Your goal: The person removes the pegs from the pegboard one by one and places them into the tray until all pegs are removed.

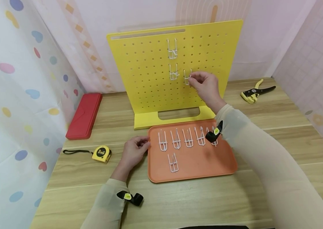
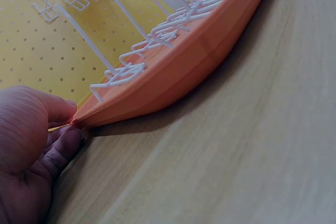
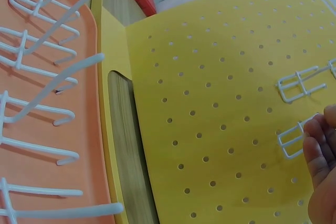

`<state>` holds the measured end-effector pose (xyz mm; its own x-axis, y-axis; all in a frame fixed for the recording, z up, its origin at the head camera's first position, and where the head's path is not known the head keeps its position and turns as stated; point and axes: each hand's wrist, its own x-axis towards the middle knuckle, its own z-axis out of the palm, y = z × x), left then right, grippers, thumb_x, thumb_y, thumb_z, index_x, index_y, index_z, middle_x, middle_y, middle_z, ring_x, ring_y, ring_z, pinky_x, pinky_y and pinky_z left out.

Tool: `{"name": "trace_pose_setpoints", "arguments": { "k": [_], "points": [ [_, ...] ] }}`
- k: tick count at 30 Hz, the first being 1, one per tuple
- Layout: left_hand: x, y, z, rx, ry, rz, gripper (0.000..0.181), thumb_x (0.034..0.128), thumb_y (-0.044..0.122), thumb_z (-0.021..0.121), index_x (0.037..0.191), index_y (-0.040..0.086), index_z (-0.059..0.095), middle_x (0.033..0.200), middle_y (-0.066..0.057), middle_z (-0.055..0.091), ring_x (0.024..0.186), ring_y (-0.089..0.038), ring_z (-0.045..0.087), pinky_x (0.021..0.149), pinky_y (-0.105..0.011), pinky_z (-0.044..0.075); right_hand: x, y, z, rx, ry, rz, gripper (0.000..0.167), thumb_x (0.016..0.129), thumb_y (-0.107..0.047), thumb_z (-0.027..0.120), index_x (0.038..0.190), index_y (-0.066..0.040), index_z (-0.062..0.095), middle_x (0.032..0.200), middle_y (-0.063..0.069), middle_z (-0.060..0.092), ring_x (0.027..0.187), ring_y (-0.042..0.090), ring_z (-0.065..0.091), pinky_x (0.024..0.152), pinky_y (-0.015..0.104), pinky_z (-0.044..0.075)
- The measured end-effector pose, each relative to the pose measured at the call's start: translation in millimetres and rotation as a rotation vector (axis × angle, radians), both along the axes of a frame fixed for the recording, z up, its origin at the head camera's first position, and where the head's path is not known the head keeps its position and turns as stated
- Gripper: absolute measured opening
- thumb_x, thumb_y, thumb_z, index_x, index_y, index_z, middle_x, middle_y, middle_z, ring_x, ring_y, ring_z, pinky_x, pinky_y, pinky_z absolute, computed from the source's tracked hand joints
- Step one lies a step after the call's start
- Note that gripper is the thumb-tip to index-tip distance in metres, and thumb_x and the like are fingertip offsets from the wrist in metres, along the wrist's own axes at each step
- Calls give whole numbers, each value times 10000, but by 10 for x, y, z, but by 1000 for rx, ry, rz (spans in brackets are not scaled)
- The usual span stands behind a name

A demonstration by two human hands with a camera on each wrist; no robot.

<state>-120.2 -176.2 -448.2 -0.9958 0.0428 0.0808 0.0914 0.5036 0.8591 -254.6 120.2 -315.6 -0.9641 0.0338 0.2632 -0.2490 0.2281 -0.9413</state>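
My right hand pinches a white wire pegboard hook against the yellow pegboard. Two similar hooks hang there in a column to its left, an upper hook and a lower hook. In the right wrist view the fingers cover part of the pinched hook. At the left rim of the orange tray, my left hand grips the edge between thumb and fingers, as the left wrist view shows. Several hooks lie in a row along the tray's far side, with a single hook nearer me.
A red case lies on the wooden table left of the pegboard. Nearer me is a yellow tape measure with a black strap. Yellow-and-black pliers lie at the right. Patterned curtains stand behind and at the left.
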Motion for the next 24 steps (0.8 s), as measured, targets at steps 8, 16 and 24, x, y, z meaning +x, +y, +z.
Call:
{"name": "trace_pose_setpoints", "arguments": {
  "k": [8,16,24],
  "points": [
    [5,16,10,-10,-6,6,224,888,132,695,1092,41,707,941,-80,663,830,-181,595,687,-236,494,63,16,46,-75,38,25,251,878,-192,701,1054,-13,700,947,86,692,869,182,659,823,339,532],
    [-18,66,-11,-10,-15,-4,218,885,147,701,1085,62,712,932,-65,669,823,-176,598,685,-235,499,435,203,69,-66,125,44,216,864,-173,725,1000,-5,715,892,35,679,815,167,615,703,233,512],
    [-16,54,15,-23,-11,-8,225,884,145,701,1087,49,708,932,-76,671,821,-184,601,685,-241,501,1221,358,8,130,145,154,148,900,-60,666,987,55,698,936,117,703,775,138,641,658,214,529]
  ]
}}
